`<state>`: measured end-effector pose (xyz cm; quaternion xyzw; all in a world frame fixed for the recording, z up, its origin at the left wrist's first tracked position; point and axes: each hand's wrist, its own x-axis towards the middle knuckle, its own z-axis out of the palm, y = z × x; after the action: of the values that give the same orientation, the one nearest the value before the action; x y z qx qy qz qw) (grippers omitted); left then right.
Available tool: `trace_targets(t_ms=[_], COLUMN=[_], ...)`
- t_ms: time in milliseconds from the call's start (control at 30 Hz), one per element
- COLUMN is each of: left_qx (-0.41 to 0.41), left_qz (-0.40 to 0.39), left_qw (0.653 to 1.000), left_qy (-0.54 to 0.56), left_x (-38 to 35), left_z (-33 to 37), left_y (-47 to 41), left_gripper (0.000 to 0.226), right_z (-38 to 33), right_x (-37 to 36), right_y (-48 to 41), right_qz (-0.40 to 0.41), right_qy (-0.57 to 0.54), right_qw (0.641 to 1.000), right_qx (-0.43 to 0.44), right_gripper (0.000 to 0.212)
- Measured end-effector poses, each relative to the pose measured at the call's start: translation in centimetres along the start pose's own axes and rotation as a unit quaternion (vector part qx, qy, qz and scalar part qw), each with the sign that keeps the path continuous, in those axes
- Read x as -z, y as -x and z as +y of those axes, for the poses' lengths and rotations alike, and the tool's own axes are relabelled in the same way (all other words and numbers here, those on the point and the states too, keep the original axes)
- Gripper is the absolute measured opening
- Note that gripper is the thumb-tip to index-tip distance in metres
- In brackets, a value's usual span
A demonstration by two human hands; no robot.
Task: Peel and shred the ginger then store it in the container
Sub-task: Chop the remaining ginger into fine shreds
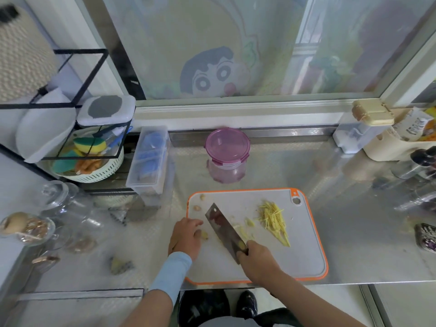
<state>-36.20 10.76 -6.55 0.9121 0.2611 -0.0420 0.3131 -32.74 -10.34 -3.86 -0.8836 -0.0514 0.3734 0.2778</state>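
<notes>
Your right hand point(257, 258) is closed firmly around the handle of the cleaver point(224, 230). The blade points away from this hand, forward and to the left, and its edge is down among the flat ginger slices point(243, 232) on the cutting board point(259, 267). Your left hand point(186, 237) lies knuckles up on the other side of the blade, with the fingers bent down. A small ginger piece point(204, 235) is just at its fingertips, but I cannot tell if they pinch it or only touch it. The finished shreds point(273, 218) lie in a pile forward and to the right of the knife hand, so I judge you are in the middle of shredding. To do it well, lay the slices flat, hold them with the left fingertips tucked under, and guide the blade along the knuckles in thin, even cuts. The container point(227, 154) stands beyond both hands with its lid on, so open it before storing.
</notes>
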Motion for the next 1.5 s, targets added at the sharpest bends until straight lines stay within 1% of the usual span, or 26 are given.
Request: trace_targets(t_ms=[67, 100, 200, 333, 400, 500, 567, 600, 733, 867, 933, 1000, 1133, 1200, 1300, 1367, 1433, 1500], left_qx=[-0.015, -0.026, -0.045, -0.047, -0.049, -0.065, -0.082, -0.085, -0.087, -0.091, -0.097, -0.086, -0.080, -0.084, -0.080, -0.075, -0.067, -0.063], left_qz=[-0.046, -0.056, -0.064, -0.075, -0.081, -0.097, -0.105, -0.112, -0.136, -0.129, -0.125, -0.122, -0.119, -0.122, -0.105, -0.094, -0.092, -0.096], left_qw=[0.998, 0.997, 0.996, 0.995, 0.994, 0.991, 0.989, 0.987, 0.983, 0.984, 0.983, 0.984, 0.985, 0.983, 0.986, 0.988, 0.988, 0.990], left_qy=[-0.046, -0.054, -0.052, -0.050, -0.052, -0.063, -0.070, -0.077, -0.088, -0.083, -0.094, -0.093, -0.099, -0.110, -0.105, -0.098, -0.106, -0.085], left_x=[0.2, 0.3, 0.5, 0.9, 0.9, 0.9, 0.8, 0.9, 0.9, 0.8, 0.6, 0.5, -0.2, -0.6, -1.2, -1.6, -2.0, -2.8], left_z=[-1.0, -1.4, -2.0, -1.6, -1.5, -1.2, -1.3, -1.3, -1.5, -1.4, -1.3, -1.4, -0.9, -0.4, 0.5, 1.7, 3.1, 4.1], left_y=[0.4, 0.6, 1.1, 1.2, 1.1, 1.2, 1.1, 1.0, 0.4, 0.3, 0.1, -0.1, -1.0, -1.4, -1.9, -2.2, -2.4, -2.6], left_gripper=[0.029, 0.029, 0.030, 0.031, 0.031, 0.033, 0.034, 0.034, 0.036, 0.039, 0.027, 0.014, 0.020, 0.024, 0.022, 0.017, 0.014, 0.016], right_z=[-0.1, -0.1, 0.5, 0.7, 0.1, -1.4, -1.8, -1.7, 0.2, 2.1, 2.1, 1.3, 0.1, 0.3, 1.3, 1.8, 1.9, 1.2], right_x=[-0.6, -0.7, 0.0, 1.9, 1.6, -0.6, -2.0, -2.3, -0.6, 2.4, 2.9, 2.3, 0.1, -0.1, 1.3, 2.6, 3.6, 3.8], right_y=[0.3, 0.4, -0.1, -0.7, -0.6, -0.4, -0.4, -0.6, -1.1, -1.5, -1.6, -1.5, -2.0, -2.4, -2.5, -2.8, -3.2, -3.4], right_qz=[-0.004, 0.000, 0.044, 0.109, 0.111, 0.086, 0.072, 0.079, 0.141, 0.193, 0.192, 0.176, 0.113, 0.096, 0.120, 0.139, 0.148, 0.134], right_qy=[-0.005, 0.003, 0.028, 0.018, 0.007, 0.001, -0.030, -0.042, -0.062, -0.031, -0.019, -0.021, -0.032, -0.039, -0.053, -0.029, -0.006, 0.017], right_qw=[1.000, 1.000, 0.998, 0.991, 0.991, 0.995, 0.995, 0.993, 0.981, 0.967, 0.968, 0.975, 0.990, 0.992, 0.987, 0.985, 0.985, 0.989], right_qx=[-0.016, -0.024, -0.044, -0.077, -0.073, -0.058, -0.065, -0.073, -0.116, -0.164, -0.158, -0.131, -0.075, -0.075, -0.095, -0.099, -0.088, -0.062], right_gripper=[0.017, 0.018, 0.020, 0.020, 0.021, 0.022, 0.022, 0.022, 0.023, 0.022, 0.019, 0.016, 0.018, 0.019, 0.017, 0.016, 0.016, 0.015])
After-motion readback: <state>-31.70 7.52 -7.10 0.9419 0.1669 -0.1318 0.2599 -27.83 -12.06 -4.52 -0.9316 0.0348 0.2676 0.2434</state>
